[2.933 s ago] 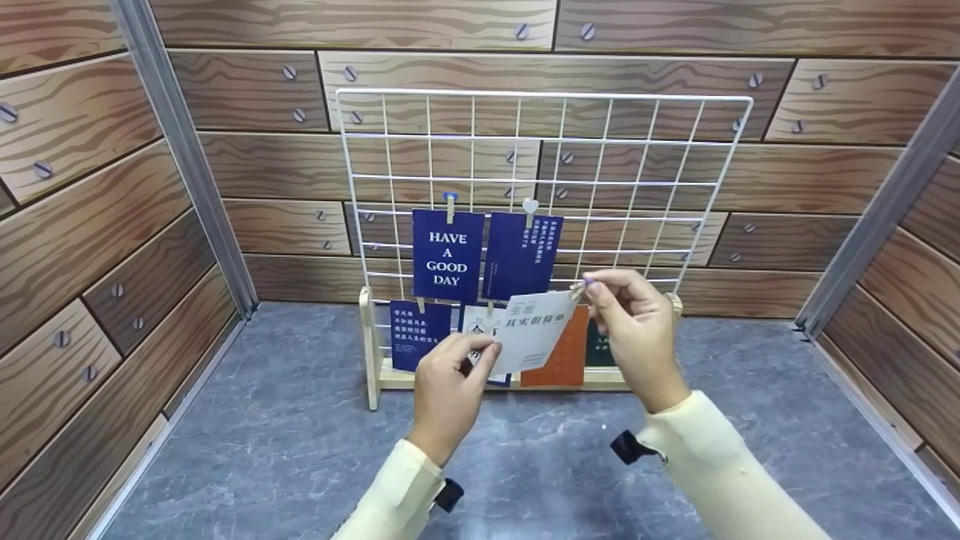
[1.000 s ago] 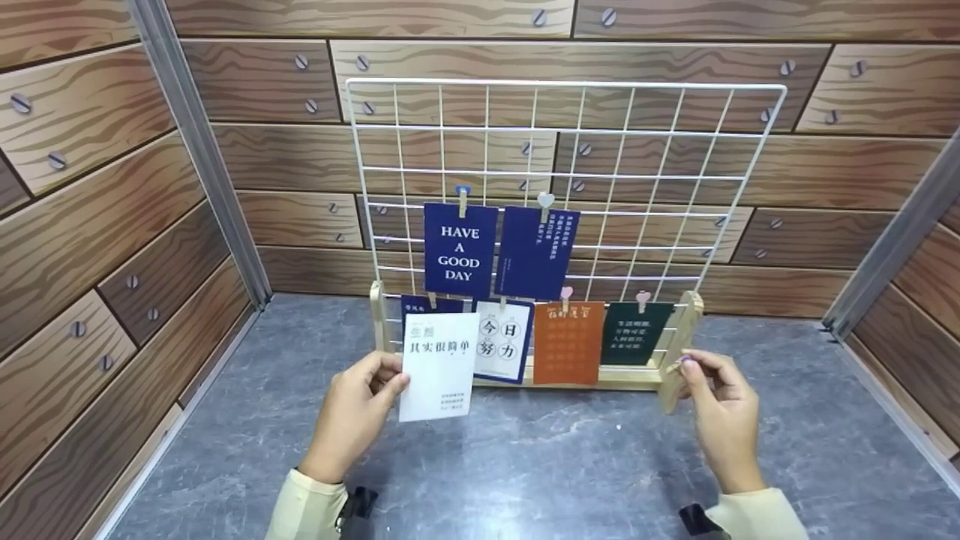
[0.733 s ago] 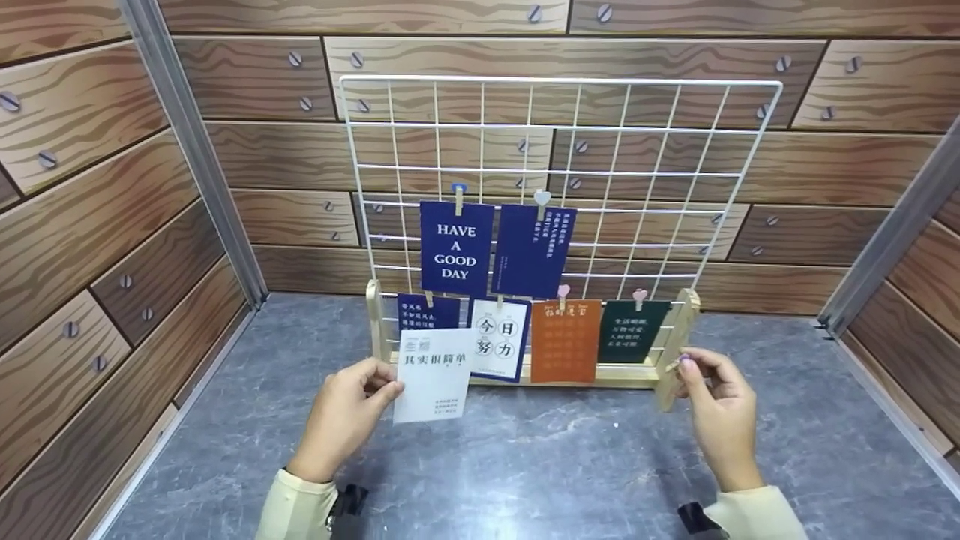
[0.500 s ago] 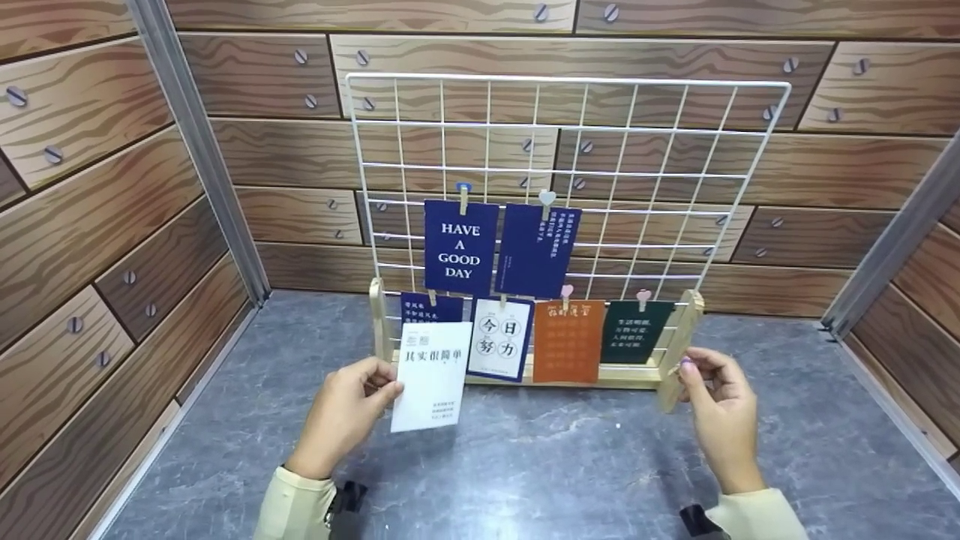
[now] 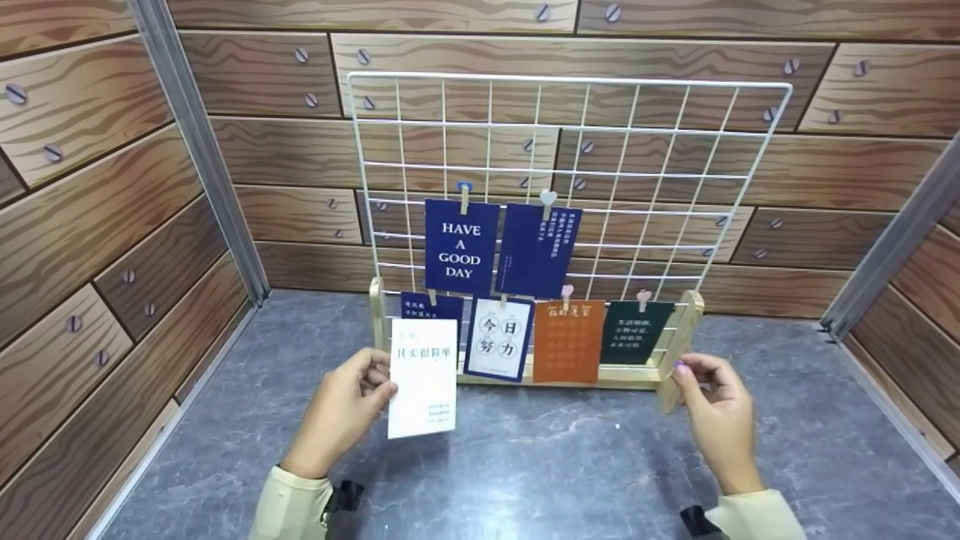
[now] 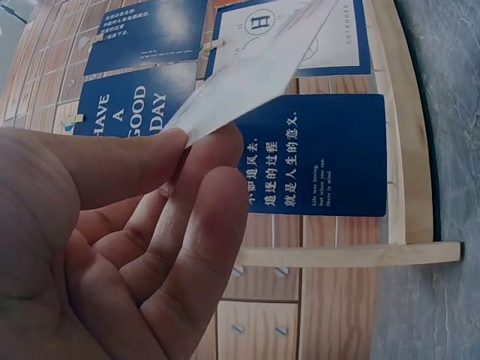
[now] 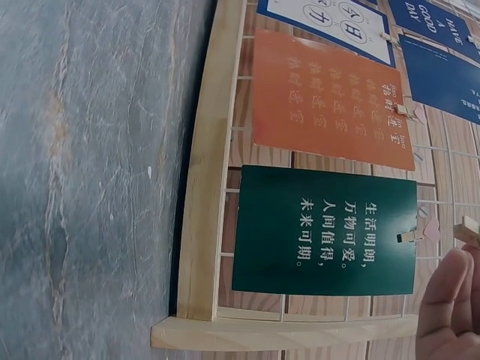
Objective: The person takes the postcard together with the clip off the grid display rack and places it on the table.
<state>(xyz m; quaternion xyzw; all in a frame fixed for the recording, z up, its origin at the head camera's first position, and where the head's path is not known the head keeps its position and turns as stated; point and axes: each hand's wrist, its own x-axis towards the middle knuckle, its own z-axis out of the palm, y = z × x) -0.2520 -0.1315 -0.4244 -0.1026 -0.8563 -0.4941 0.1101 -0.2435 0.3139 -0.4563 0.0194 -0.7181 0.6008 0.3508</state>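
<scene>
My left hand pinches a white card with printed characters by its left edge, between thumb and forefinger. The card is upright in front of the rack's lower left and covers part of a blue card. In the left wrist view that card appears nearly edge-on. Beside the rack's right foot, my right hand pinches a small wooden clothespin with a purple top. Only fingertips of that hand show in the right wrist view.
A white wire grid stands on a wooden base. Clothespins hold several cards there, among them a "HAVE A GOOD DAY" card, an orange card and a green card. Wood-patterned walls enclose the grey tabletop.
Earlier, both hands met at the white card, with the clothespin at its upper corner. They have since moved apart and lower, and the card turned upright; lately it shifted slightly left.
</scene>
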